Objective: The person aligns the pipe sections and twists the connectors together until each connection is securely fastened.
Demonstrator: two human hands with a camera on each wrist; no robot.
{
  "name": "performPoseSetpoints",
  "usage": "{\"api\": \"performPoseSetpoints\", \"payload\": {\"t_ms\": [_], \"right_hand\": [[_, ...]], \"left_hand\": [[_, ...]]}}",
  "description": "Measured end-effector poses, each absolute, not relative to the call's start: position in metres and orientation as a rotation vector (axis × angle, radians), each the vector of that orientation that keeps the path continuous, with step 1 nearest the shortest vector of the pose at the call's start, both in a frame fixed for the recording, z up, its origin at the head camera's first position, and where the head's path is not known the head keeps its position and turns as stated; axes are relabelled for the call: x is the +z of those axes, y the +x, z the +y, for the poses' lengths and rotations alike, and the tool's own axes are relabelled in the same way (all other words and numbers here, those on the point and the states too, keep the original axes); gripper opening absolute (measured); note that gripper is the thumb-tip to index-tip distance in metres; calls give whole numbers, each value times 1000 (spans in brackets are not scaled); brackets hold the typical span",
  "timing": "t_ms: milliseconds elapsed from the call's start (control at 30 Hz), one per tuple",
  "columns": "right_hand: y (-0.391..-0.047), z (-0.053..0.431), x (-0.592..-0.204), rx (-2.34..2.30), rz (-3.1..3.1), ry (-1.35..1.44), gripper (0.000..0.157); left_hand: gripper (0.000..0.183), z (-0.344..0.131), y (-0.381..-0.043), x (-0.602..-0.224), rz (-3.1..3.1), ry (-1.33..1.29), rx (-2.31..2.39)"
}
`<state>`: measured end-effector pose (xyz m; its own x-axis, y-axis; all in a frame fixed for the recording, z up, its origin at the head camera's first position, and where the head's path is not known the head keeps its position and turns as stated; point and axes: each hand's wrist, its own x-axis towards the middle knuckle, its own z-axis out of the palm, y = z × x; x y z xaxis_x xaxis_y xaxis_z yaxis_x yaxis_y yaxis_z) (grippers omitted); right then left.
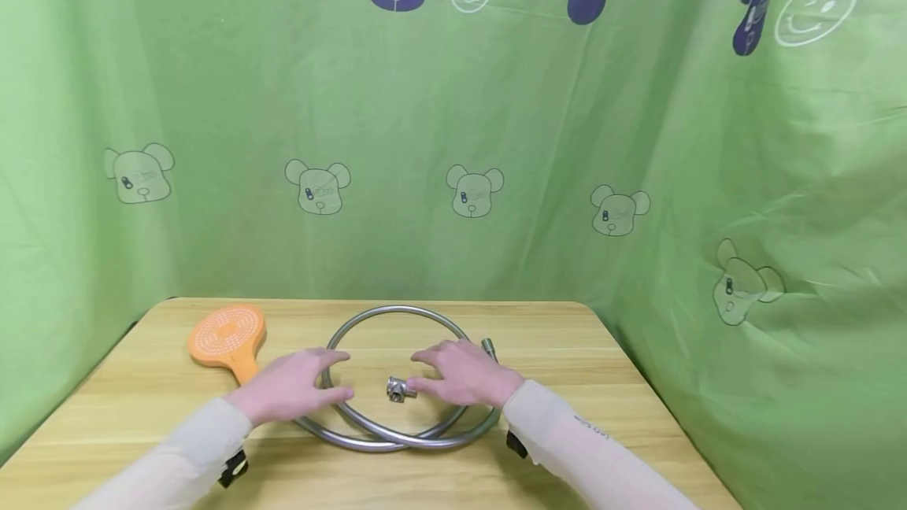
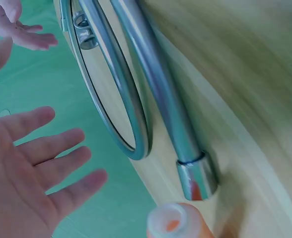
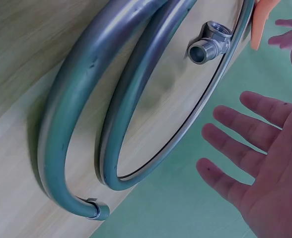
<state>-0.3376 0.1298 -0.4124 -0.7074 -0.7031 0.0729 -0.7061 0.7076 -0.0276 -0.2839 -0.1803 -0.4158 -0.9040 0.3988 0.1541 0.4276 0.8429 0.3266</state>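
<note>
A coiled metal shower hose (image 1: 368, 441) lies on the wooden table, its silver end fitting (image 2: 198, 177) close to the handle end (image 2: 173, 220) of an orange shower head (image 1: 227, 334). Inside the loop sits a small chrome tee connector (image 1: 397, 389). My left hand (image 1: 290, 386) hovers over the hose's left side, fingers spread and holding nothing. Over the right side of the coil is my right hand (image 1: 464, 372), its fingers extended and thumb overlapping the connector in the head view. In the right wrist view that hand (image 3: 270, 158) is apart from both hose and connector (image 3: 209, 43).
The wooden table (image 1: 602, 431) has rounded far corners. A green curtain (image 1: 397, 250) with printed bear heads hangs behind it and along both sides. The hose's other end fitting (image 1: 488, 347) points away at the right of the coil.
</note>
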Motion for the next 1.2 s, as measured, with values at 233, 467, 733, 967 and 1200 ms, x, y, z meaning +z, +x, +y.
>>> {"api": "performPoseSetpoints", "payload": {"t_ms": [233, 467, 733, 967, 1200], "right_hand": [[-337, 127, -412, 98, -2834, 1187, 68], [-336, 126, -412, 127, -2843, 1186, 65], [-335, 126, -414, 119, -2855, 1184, 67], [-336, 126, -414, 108, -2865, 1185, 69], [-334, 127, -414, 125, -2882, 1173, 67]], "left_hand": [[59, -197, -284, -421, -2809, -559, -544], [37, -217, -278, -417, -2756, -451, -535], [38, -236, -273, -417, -2796, -303, -598], [40, -251, -268, -416, -2801, -210, -632], [48, -267, -267, -420, -2841, -94, -662]]}}
